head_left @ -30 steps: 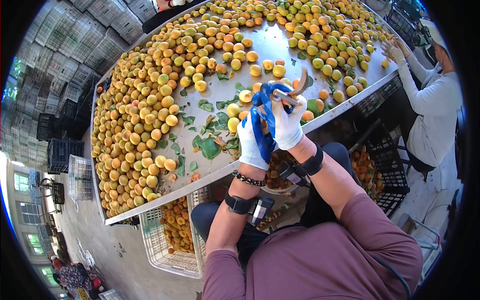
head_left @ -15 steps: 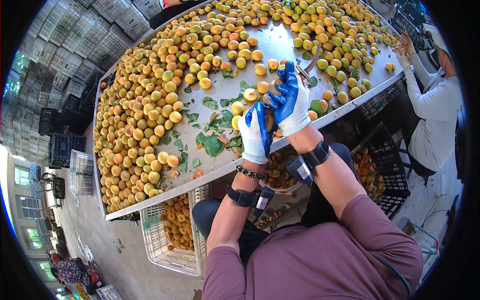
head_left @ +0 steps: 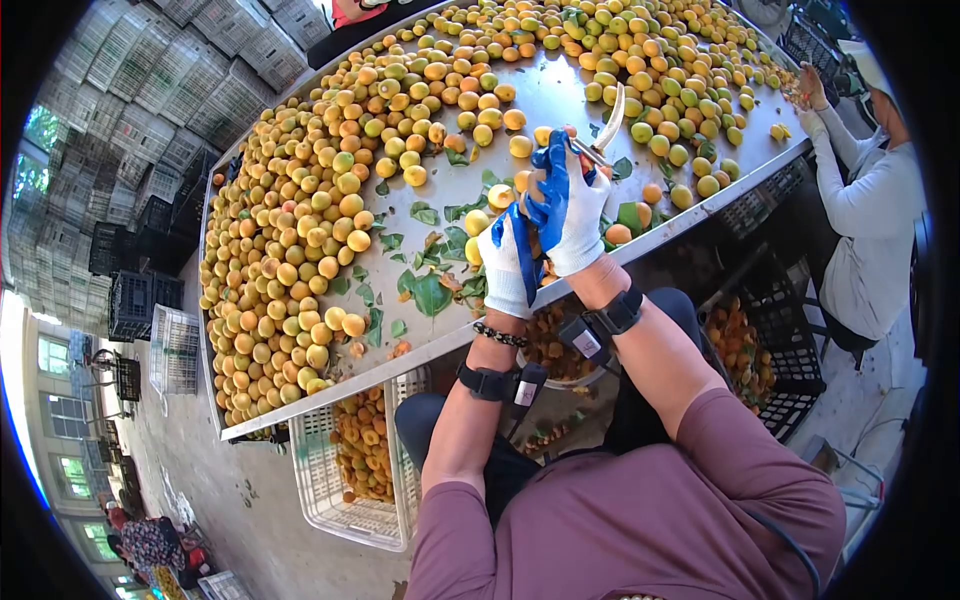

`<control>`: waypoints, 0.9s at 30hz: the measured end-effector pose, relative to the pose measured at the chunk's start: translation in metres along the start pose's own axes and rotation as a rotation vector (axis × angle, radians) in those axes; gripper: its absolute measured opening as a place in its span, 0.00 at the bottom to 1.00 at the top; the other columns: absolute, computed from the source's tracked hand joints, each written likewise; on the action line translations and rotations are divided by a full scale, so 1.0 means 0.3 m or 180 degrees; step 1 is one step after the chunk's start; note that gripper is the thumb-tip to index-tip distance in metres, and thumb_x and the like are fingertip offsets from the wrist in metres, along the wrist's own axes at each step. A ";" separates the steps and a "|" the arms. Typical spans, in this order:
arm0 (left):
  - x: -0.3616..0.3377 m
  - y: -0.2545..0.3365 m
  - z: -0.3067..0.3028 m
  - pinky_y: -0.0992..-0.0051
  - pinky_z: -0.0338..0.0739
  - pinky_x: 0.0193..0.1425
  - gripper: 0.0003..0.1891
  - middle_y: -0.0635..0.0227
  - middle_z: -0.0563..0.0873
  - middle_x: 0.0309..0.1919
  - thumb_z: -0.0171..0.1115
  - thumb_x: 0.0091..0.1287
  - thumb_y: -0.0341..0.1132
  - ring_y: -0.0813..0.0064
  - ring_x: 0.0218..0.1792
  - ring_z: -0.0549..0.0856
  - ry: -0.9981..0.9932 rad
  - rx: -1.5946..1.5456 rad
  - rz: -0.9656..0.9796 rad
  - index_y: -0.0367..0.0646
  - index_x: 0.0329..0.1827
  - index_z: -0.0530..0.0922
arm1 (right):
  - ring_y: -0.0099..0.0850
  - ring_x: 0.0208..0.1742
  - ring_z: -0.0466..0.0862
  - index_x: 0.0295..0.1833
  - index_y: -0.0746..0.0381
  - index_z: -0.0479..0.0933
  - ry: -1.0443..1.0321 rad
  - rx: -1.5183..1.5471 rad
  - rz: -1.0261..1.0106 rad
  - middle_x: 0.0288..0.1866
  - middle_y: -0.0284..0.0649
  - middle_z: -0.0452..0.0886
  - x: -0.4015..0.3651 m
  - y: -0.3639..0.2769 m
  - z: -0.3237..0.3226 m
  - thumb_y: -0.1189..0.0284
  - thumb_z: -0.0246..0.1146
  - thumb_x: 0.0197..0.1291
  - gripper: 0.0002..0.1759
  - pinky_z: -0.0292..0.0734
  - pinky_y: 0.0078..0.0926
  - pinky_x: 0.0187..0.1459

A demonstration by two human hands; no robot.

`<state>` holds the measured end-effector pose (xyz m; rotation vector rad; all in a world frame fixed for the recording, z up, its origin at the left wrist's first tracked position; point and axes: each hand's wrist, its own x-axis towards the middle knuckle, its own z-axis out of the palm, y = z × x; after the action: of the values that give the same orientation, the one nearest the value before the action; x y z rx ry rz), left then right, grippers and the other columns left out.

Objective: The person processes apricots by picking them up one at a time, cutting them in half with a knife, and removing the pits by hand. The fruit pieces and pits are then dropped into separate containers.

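Observation:
My right hand (head_left: pixel 572 205), in a white glove with a blue coated palm, is closed around a cutting tool with a pale curved blade (head_left: pixel 613 118) pointing up and away. Its handle is hidden in the fist, so its exact kind does not show. My left hand (head_left: pixel 508 257), gloved alike, is closed right beside and below the right one; what its fingers hold is hidden. Both hands are above the near edge of a metal table (head_left: pixel 545 90). Yellow-orange apricots (head_left: pixel 290 240) lie in a large heap to the left, and loose green leaves (head_left: pixel 432 295) are scattered nearby.
Under the table edge stand a white crate (head_left: pixel 345 515) of split fruit, a round tub (head_left: pixel 560 375) between my knees and a black crate (head_left: pixel 790 370) at right. A co-worker (head_left: pixel 865 220) sits at right. Stacked crates (head_left: pixel 150 90) line the left.
My right hand has turned slightly and lowered a little; the curved blade now stands higher and more upright. The left hand stays close beside it. The whole view has shifted slightly.

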<state>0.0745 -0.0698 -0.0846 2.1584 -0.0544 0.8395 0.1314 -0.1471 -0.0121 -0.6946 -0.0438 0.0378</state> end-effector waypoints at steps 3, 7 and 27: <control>0.003 0.030 -0.018 0.68 0.79 0.40 0.16 0.60 0.84 0.34 0.66 0.58 0.29 0.55 0.35 0.85 -0.0029 -0.0529 -0.0427 0.43 0.50 0.76 | 0.22 0.14 0.67 0.39 0.57 0.76 -0.0048 0.0851 0.0976 0.19 0.28 0.68 0.038 -0.014 -0.030 0.54 0.56 0.73 0.18 0.59 0.24 0.14; 0.009 0.074 -0.044 0.69 0.79 0.45 0.17 0.61 0.86 0.37 0.66 0.58 0.28 0.58 0.39 0.87 -0.0013 -0.0182 0.0026 0.42 0.51 0.76 | 0.23 0.15 0.62 0.37 0.50 0.73 -0.0200 0.0641 0.1296 0.18 0.24 0.60 0.045 -0.015 -0.025 0.49 0.52 0.74 0.18 0.51 0.24 0.16; 0.084 -0.006 -0.134 0.72 0.83 0.38 0.19 0.68 0.85 0.39 0.51 0.76 0.52 0.72 0.36 0.85 0.0724 -0.4177 -0.2761 0.47 0.52 0.78 | 0.13 0.27 0.76 0.40 0.68 0.84 -0.1346 -0.2484 -0.0160 0.26 0.29 0.81 0.012 -0.009 -0.020 0.69 0.67 0.65 0.11 0.72 0.16 0.28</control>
<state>0.0728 -0.0347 -0.0527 0.6921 0.3349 0.3108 0.1352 -0.1528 -0.0149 -1.4560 -0.5022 0.1225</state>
